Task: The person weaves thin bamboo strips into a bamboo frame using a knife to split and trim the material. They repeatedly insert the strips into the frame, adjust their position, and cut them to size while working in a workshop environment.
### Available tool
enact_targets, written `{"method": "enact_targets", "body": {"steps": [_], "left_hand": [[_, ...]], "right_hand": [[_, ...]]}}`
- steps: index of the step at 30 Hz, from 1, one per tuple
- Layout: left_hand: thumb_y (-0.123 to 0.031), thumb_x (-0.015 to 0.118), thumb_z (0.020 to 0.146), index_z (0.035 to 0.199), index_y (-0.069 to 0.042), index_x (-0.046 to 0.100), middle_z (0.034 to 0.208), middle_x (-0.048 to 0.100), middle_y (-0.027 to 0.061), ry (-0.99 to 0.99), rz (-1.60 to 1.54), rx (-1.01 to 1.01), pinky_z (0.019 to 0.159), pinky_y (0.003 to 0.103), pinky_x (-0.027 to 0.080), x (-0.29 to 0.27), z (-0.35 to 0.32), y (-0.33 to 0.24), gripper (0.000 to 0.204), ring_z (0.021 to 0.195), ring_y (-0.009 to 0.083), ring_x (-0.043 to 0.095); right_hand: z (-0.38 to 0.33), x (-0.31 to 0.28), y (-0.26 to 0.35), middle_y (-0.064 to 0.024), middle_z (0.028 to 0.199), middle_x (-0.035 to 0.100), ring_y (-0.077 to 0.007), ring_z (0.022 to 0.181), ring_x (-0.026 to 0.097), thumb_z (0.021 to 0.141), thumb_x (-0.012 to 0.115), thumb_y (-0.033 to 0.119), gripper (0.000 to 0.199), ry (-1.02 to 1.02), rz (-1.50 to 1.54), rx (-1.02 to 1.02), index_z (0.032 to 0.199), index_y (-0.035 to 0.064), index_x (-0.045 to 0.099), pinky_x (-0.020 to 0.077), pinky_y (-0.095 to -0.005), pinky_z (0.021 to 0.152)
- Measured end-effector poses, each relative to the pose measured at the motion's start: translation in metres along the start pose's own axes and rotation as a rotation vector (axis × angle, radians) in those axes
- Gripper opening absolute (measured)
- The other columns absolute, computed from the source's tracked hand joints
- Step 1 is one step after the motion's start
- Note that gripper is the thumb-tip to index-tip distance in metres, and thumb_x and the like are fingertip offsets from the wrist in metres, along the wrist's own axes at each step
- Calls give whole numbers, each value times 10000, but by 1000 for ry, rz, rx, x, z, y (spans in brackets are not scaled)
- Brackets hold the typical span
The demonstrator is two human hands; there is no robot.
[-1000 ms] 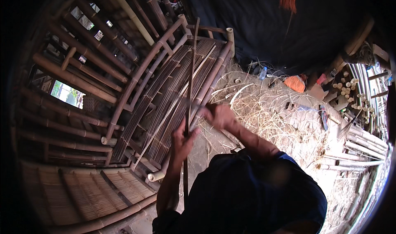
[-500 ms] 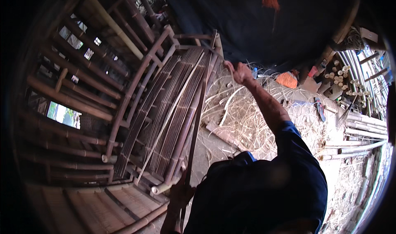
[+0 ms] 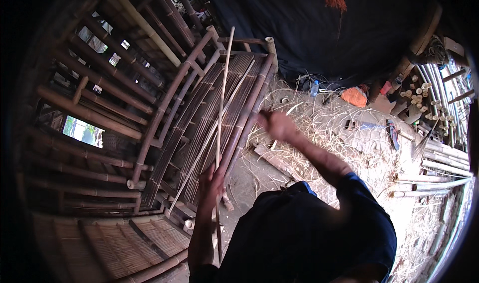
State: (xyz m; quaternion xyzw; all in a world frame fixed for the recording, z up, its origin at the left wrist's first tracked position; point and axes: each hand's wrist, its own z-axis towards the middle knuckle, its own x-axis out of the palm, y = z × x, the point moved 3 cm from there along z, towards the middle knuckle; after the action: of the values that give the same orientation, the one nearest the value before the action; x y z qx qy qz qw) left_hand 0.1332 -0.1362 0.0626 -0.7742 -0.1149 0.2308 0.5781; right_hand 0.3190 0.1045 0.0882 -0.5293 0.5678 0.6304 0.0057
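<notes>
My left hand (image 3: 212, 183) is closed round a long, thin bamboo strip (image 3: 222, 98). The strip slants up over the bamboo bench (image 3: 258, 91), and its lower end runs down past my forearm. To the right of the bench's front rail, my right hand (image 3: 281, 126) is closed and smeared by motion. From its fist a dark handle, apparently a knife's (image 3: 263, 118), points toward the strip; the blade is too blurred to make out well. A second, pale strip (image 3: 232, 101) lies lengthwise on the slatted seat.
Curly bamboo shavings (image 3: 324, 138) cover the ground at right, with a bamboo offcut (image 3: 272, 158) among them. An orange bag (image 3: 354, 97) and bamboo poles (image 3: 439, 175) lie farther right. Dark sheeting (image 3: 309, 33) hangs behind the bench. Bamboo frames (image 3: 90, 113) stand at left.
My left hand has moved up and forward along with the strip, which has turned its pale side to view and shifted left. My right hand has come down toward me, away from the bench's far end.
</notes>
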Motion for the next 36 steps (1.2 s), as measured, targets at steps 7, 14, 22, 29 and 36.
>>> {"method": "enact_targets", "body": {"steps": [7, 14, 22, 29, 36], "left_hand": [[-329, 665, 916, 1265, -70, 591, 574, 420, -71, 33, -8, 143, 413, 227, 288, 39, 25, -18, 441, 467, 23, 378], [-206, 657, 900, 1325, -54, 551, 557, 441, -59, 163, 252, 133, 430, 232, 323, 26, -53, -26, 464, 487, 32, 414], [-394, 538, 959, 1462, -75, 334, 1207, 491, 108, 341, 324, -261, 766, 394, 498, -60, -189, 92, 629, 992, 235, 538], [-259, 465, 1011, 1180, -20, 594, 557, 438, 8, 92, 399, 121, 439, 294, 385, -1, -70, 38, 320, 492, 82, 460], [-273, 687, 904, 1363, -26, 460, 622, 492, -48, 45, -79, 146, 404, 223, 318, 53, 27, -32, 569, 464, 29, 412]], "right_hand": [[-44, 82, 22, -192, 824, 656, -383, 735, 663, 922, 460, 611, 565, -194, -231, -477, 1012, 75, 615, 515, -465, 600], [69, -16, -65, -143, 550, 584, -289, 517, 632, 981, 289, 623, 752, -890, -663, -312, 700, 1, 604, 506, -415, 460], [74, -223, -144, -313, 982, 657, -466, 1034, 614, 883, 336, 754, 901, -944, -98, 410, 952, -71, 691, 510, -499, 892], [52, -89, -92, -327, 887, 647, -463, 923, 643, 915, 321, 720, 834, -527, -172, 205, 1053, -25, 669, 511, -524, 771], [-61, 103, 7, -188, 864, 676, -391, 759, 666, 933, 389, 645, 611, -154, -19, -503, 1148, 119, 614, 531, -490, 643]]}}
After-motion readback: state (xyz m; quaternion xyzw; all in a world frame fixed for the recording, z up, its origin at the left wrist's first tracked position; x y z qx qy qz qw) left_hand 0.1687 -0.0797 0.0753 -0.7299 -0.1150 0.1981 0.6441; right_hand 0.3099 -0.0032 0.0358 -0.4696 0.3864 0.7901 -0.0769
